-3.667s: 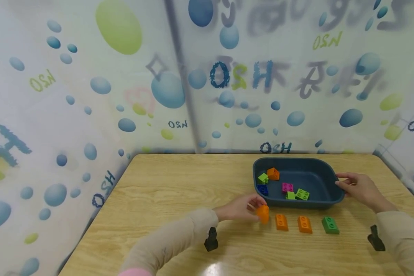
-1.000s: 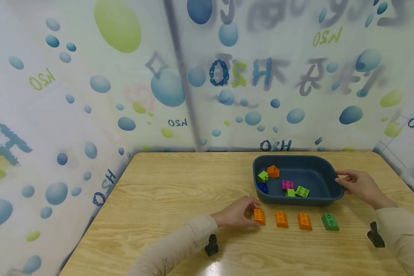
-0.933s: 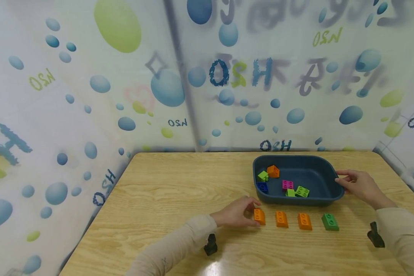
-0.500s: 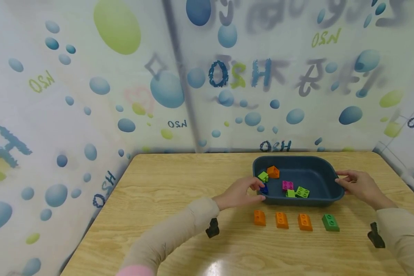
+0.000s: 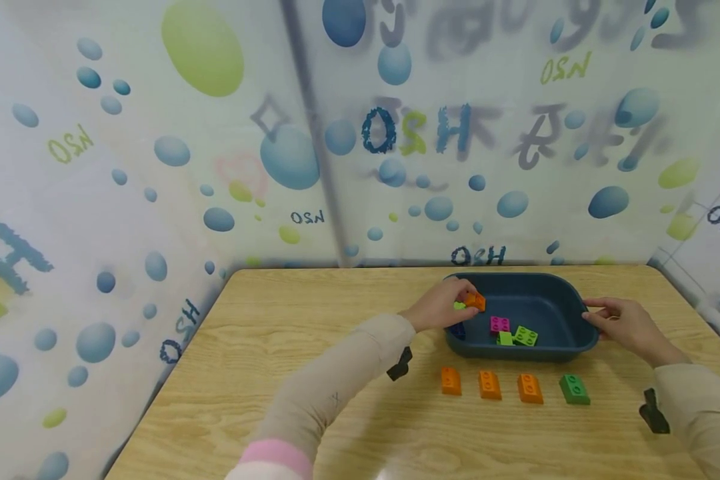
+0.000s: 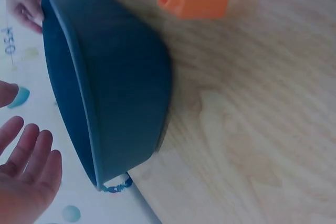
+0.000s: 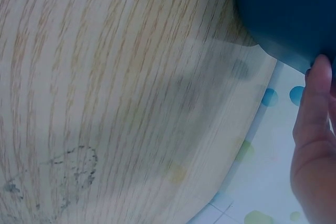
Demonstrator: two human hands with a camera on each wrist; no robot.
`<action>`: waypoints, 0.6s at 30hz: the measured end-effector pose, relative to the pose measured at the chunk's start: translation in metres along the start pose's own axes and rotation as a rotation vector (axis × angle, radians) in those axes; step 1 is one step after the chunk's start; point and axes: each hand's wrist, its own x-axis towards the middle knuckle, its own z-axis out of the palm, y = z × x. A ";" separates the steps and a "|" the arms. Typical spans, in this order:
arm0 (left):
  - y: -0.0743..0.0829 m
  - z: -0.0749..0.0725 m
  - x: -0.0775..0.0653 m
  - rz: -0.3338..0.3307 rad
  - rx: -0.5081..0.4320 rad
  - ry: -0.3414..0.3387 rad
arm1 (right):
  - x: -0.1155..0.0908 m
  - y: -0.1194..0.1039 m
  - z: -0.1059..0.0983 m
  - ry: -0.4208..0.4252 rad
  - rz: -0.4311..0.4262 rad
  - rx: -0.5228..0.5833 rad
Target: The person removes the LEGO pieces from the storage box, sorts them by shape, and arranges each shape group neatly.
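My left hand (image 5: 443, 305) reaches over the left end of a dark blue plastic basin (image 5: 531, 353), its fingertips beside an orange toy brick (image 5: 477, 303) inside. In the left wrist view the thumb and fingers of that left hand (image 6: 26, 171) are spread apart above the basin's rim. A lime brick (image 5: 459, 306) and a dark blue brick (image 5: 459, 331) are partly covered by the hand. Further in lie a magenta brick (image 5: 500, 325) and lime bricks (image 5: 525, 335). My right hand (image 5: 627, 327) holds the basin's right end between thumb and fingers.
In front of the basin, a row on the wooden table (image 5: 312, 387) has three orange bricks (image 5: 489, 385) and a green brick (image 5: 575, 389). A patterned wall sheet (image 5: 360, 200) stands behind the table. Black wrist devices (image 5: 401, 365) hang at both sleeves.
My left hand set an orange brick down at the row's left end, let go, and moved up over the basin to the orange brick inside. The right hand stays at the basin.
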 end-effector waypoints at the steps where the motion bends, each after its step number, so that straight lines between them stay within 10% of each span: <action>1: 0.000 0.000 0.003 -0.003 0.007 -0.001 | 0.000 0.000 0.000 -0.001 0.002 0.003; 18: -0.008 0.025 0.039 -0.136 0.010 -0.019 | -0.001 0.000 0.002 -0.003 0.030 0.022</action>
